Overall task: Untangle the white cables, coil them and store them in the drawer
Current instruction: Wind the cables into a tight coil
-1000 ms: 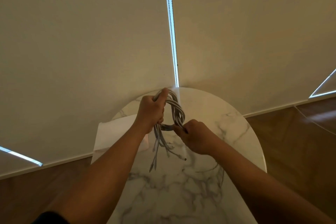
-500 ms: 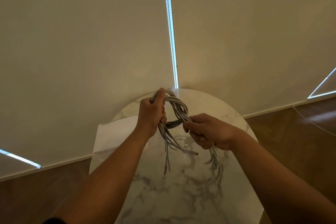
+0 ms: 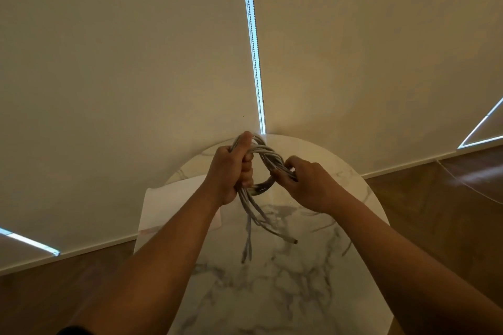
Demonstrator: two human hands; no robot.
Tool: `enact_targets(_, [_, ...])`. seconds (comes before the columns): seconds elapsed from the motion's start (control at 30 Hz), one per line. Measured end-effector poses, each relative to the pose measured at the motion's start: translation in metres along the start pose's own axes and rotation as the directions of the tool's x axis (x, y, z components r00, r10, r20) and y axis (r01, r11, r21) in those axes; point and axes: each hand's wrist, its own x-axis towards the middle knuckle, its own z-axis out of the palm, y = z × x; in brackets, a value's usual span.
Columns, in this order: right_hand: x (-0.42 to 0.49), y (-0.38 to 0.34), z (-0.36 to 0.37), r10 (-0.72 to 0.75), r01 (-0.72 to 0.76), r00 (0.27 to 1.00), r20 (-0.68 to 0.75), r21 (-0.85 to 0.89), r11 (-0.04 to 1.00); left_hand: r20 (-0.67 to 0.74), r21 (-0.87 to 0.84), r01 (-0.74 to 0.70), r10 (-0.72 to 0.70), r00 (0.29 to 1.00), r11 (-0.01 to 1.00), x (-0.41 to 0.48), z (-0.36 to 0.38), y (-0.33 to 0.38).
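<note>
A bundle of white cables [image 3: 268, 156] is looped into a small coil above the marble table [image 3: 272, 294]. My left hand [image 3: 231, 171] grips the left side of the coil, thumb on top. My right hand [image 3: 304, 185] pinches the coil's right side. Several loose cable ends [image 3: 255, 217] hang down from my left hand toward the tabletop, one with a plug at its tip [image 3: 294, 241]. No drawer is in view.
A white sheet of paper [image 3: 168, 204] lies on the table's left part, partly under my left forearm. Closed cream blinds [image 3: 136, 62] hang just behind the table, with a beaded cord [image 3: 254, 49] between them. Wooden floor [image 3: 435, 212] shows on both sides.
My right hand has moved up and closer to the coil, turning palm-down. The loose strands that hung under it are now out of sight. My left hand has barely moved.
</note>
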Motion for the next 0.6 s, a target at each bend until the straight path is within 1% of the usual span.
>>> enact_targets(0.07, [0.003,-0.001,0.005,-0.015,0.013,0.999,0.030,0.087,0.996,0.088,-0.097,0.091,-0.083,0.993,0.991,-0.002,0.000,-0.002])
enact_targets(0.13, [0.006,-0.007,0.006,-0.061,0.059,0.998,0.009,0.128,0.990,0.153,-0.157,0.137,-0.112,0.982,0.978,-0.005,-0.001,-0.003])
enact_targets(0.27, [0.007,-0.014,0.002,-0.105,0.115,0.993,-0.048,0.286,0.951,0.234,-0.239,0.177,-0.120,0.965,0.955,-0.008,-0.007,-0.002])
enact_targets(0.33, [0.004,-0.013,0.001,-0.119,0.136,0.990,-0.070,0.329,0.935,0.286,-0.275,0.201,-0.120,0.951,0.940,-0.010,-0.010,-0.002])
enact_targets(0.47, [0.001,-0.014,0.001,-0.094,0.122,0.992,-0.085,0.426,0.896,0.399,-0.338,0.238,-0.091,0.912,0.911,-0.013,-0.012,-0.003])
enact_targets(0.53, [0.002,-0.013,-0.002,-0.116,0.131,0.991,-0.062,0.404,0.905,0.407,-0.339,0.246,-0.094,0.909,0.908,-0.013,-0.012,-0.002])
enact_targets(0.6, [0.004,-0.012,-0.004,-0.142,0.144,0.989,-0.031,0.304,0.942,0.367,-0.325,0.250,-0.122,0.922,0.912,-0.011,-0.011,-0.001])
